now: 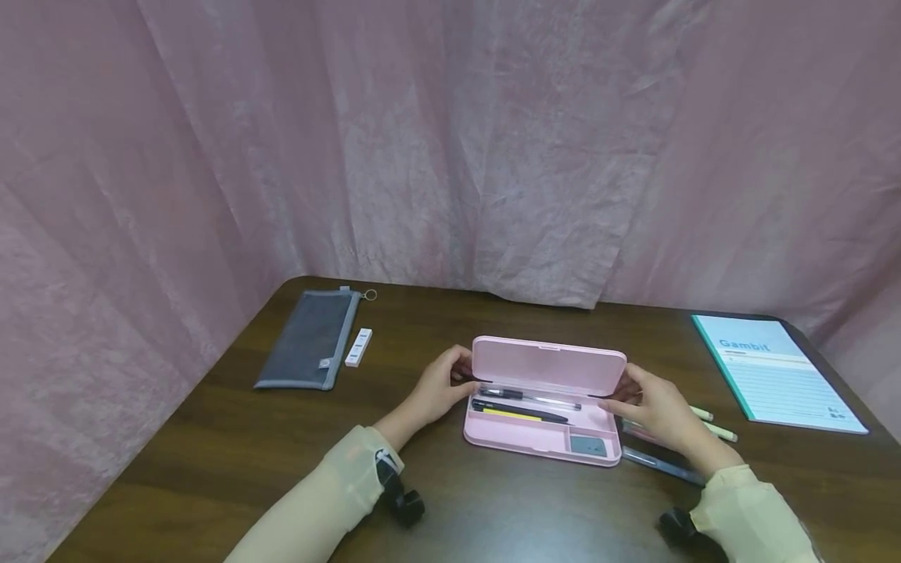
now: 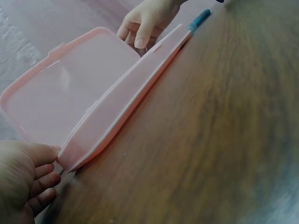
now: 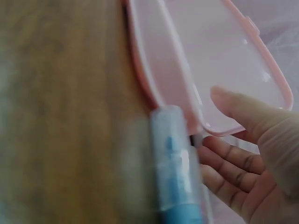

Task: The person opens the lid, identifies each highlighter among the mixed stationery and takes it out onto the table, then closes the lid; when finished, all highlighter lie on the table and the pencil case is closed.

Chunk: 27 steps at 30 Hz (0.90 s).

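An open pink pencil case [image 1: 542, 444] lies on the table with its lid [image 1: 549, 365] raised at the back. Inside are a clear pen [image 1: 552, 403] with a black grip, a black pen [image 1: 528, 412], a yellow strip beside it and a grey block [image 1: 587, 445] in a small compartment. At the left end, my left hand [image 1: 439, 387] touches the back corner with its thumb; the other fingers are loosely bent. My right hand [image 1: 658, 403] is at the right end, thumb extended in front of the lid [image 3: 233, 60], fingers partly hidden behind it.
A blue marker with a clear cap [image 3: 170, 154] and several light green-ended pens [image 1: 721, 432] lie by the right hand. Far left are a grey mesh zip pouch [image 1: 306, 336] and a small white block [image 1: 359, 347]. A notepad [image 1: 781, 375] lies far right; a pink curtain [image 1: 450, 156] hangs behind.
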Motion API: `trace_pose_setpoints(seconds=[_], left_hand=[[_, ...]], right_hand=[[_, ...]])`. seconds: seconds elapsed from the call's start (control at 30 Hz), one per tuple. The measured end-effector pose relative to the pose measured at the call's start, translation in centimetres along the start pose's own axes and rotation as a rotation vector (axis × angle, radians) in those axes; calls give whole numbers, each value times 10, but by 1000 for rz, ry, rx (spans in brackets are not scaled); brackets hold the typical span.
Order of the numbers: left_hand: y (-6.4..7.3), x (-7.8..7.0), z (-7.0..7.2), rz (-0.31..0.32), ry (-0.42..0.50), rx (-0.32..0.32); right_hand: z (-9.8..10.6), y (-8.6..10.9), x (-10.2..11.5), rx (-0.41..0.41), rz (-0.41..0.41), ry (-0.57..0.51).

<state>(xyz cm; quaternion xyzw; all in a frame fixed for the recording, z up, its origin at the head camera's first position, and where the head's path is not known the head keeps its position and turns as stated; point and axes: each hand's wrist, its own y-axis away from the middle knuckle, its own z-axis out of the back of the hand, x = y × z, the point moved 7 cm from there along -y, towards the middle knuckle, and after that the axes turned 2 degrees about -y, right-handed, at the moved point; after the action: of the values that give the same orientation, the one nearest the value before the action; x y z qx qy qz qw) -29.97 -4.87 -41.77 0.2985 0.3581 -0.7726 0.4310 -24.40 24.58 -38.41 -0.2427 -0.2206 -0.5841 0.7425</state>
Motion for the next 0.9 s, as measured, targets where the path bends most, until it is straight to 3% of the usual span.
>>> trace_pose_setpoints(seconds=[0.5,0.9], left_hand=[[1,-3,-2,-41,-26,-3],[1,-6,1,-60,-52,-3]], right_hand=[[32,4,31,0,128,79],[35,-5,43,-13,125,97]])
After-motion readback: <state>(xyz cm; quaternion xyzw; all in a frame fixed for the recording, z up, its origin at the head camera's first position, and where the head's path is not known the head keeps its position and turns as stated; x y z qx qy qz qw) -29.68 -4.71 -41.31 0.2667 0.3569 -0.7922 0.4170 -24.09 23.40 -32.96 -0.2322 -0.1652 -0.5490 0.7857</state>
